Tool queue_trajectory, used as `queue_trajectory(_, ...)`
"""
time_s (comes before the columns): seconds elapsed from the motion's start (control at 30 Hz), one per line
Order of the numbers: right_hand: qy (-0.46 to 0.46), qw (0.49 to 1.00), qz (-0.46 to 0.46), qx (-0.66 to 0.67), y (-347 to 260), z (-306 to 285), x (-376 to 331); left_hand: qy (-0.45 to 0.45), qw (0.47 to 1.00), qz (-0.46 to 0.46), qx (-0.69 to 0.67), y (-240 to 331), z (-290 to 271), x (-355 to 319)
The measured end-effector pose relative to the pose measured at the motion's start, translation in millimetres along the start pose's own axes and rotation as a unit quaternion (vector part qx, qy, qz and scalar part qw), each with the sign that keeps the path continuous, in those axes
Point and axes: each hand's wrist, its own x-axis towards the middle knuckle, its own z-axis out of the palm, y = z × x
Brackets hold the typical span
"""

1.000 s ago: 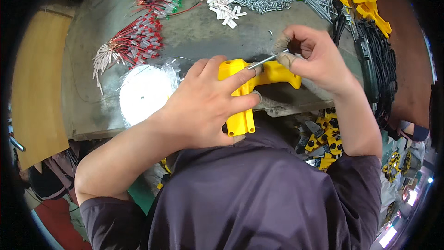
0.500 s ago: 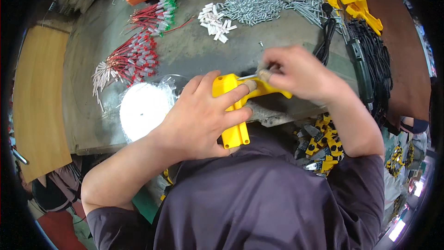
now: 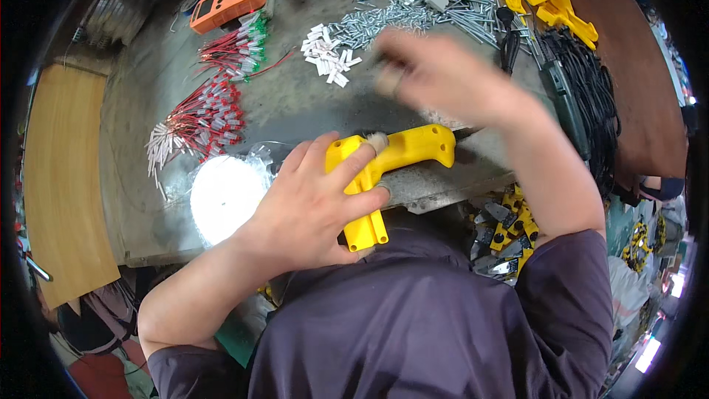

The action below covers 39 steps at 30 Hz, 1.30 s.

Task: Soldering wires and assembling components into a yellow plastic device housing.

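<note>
My left hand (image 3: 306, 196) is closed around a yellow plastic tool housing (image 3: 413, 146) with a curved handle and screw holes in it. The housing sits at the bench's front edge, its handle pointing right and its block-shaped end towards me. My right hand (image 3: 436, 77) is over the bench beyond the handle, apart from the housing. Its fingers are smeared by motion, so whether they hold anything is hidden. Closest to those fingers lie a heap of silver screws (image 3: 373, 28) and a pile of small white sleeves (image 3: 329, 55).
Bundles of red-wired indicator lamps (image 3: 214, 114) lie left, below an orange meter (image 3: 229, 4). A bright white disc (image 3: 229, 196) sits near my left forearm. Yellow parts (image 3: 550, 4) and black cables (image 3: 591, 96) fill the right side. More yellow-black parts (image 3: 509, 229) are below the bench edge.
My right hand has left the housing and moved away from me and left, towards the screws. The metal rod seen at the housing no longer shows. My left hand keeps its hold.
</note>
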Motion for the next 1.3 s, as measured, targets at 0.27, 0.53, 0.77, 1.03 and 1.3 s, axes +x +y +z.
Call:
queue_trajectory(0.27, 0.104, 0.908, 0.137, -0.383, 133.0, -37.8, -19.3, 0.016, 0.999, 0.015, -0.031, 1.6, 1.1, 6.5)
queue_trajectory(0.53, 0.016, 0.992, -0.114, -0.044, -0.1, 18.6, -76.4, 0.021, 1.0, 0.003, -0.023, -1.3, 3.6, 2.4)
queue_trajectory(0.77, 0.031, 0.987, -0.136, -0.078, -12.8, 32.5, -93.8, 0.034, 0.998, 0.007, -0.048, -1.5, 6.0, 3.0)
queue_trajectory(1.03, 0.088, 0.972, -0.213, 0.05, -26.5, 58.4, -73.9, 0.018, 0.998, 0.018, -0.056, -2.9, 3.4, 3.3)
queue_trajectory(1.3, 0.125, 0.984, 0.073, -0.1, 78.3, -7.5, -4.0, 0.035, 0.998, 0.017, -0.049, -2.2, 4.8, 3.8)
